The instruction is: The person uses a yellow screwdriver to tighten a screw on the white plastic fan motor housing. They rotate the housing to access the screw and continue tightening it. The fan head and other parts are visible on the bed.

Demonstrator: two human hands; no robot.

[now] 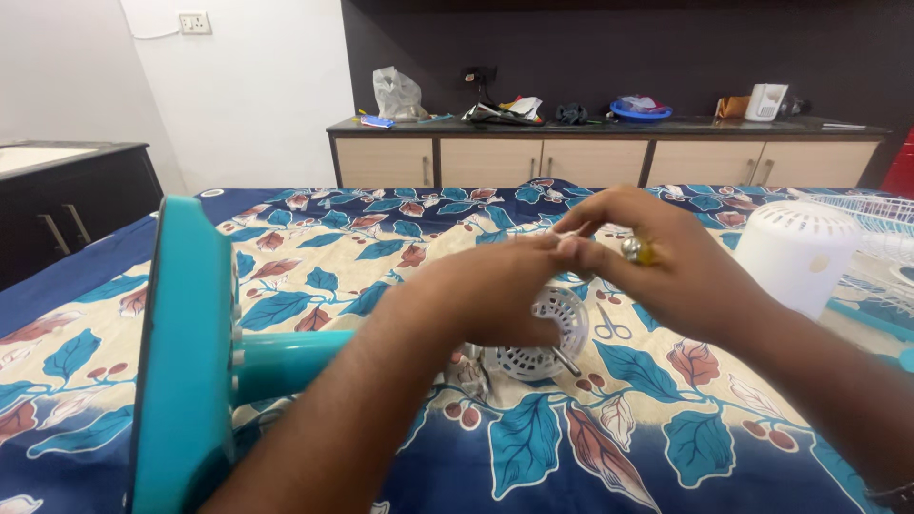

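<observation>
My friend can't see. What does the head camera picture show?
Two hands meet over a white vented fan motor lying on a bed with a leafy blue sheet; the left hand rests on it and the right hand pinches something tiny. A teal fan stand lies left, a white cover right.

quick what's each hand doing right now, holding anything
Left hand: closed over the white fan motor.
Right hand: fingertips pinched together at the left hand; what they hold cannot be told.
</observation>
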